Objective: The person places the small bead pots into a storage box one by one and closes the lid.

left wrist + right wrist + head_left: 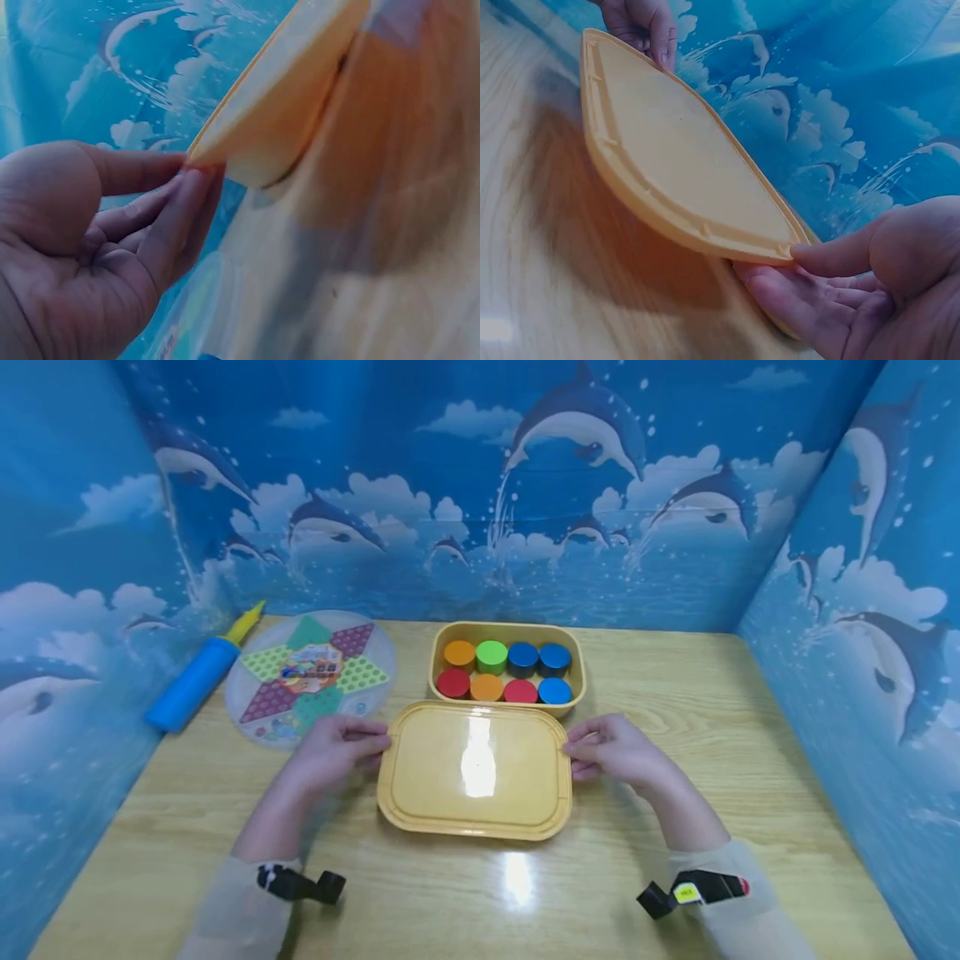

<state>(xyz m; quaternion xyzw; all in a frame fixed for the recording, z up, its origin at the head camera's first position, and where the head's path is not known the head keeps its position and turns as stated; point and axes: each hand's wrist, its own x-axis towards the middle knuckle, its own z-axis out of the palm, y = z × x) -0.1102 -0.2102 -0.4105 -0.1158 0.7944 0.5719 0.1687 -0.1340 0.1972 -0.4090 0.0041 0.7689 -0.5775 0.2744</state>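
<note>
Between both hands is a yellow lid [442,777], a rounded rectangle with a raised rim, held above the table and tilted. My left hand [341,752] pinches its left edge between thumb and fingers, as the left wrist view also shows at the lid's corner. On the opposite edge, my right hand [615,750] grips the rim, thumb on top and fingers beneath. Just behind the lid stands a yellow box [510,631] without a cover. Orange, green, blue and red round caps [491,657] fill it in two rows. The lid's near edge casts a shadow on the table.
A star-patterned round game board [309,677] lies at the back left. Beside it is a blue hand pump [193,685] with a yellow nozzle. Dolphin-printed cloth walls [480,568] enclose the wooden table [675,685] at the back and sides.
</note>
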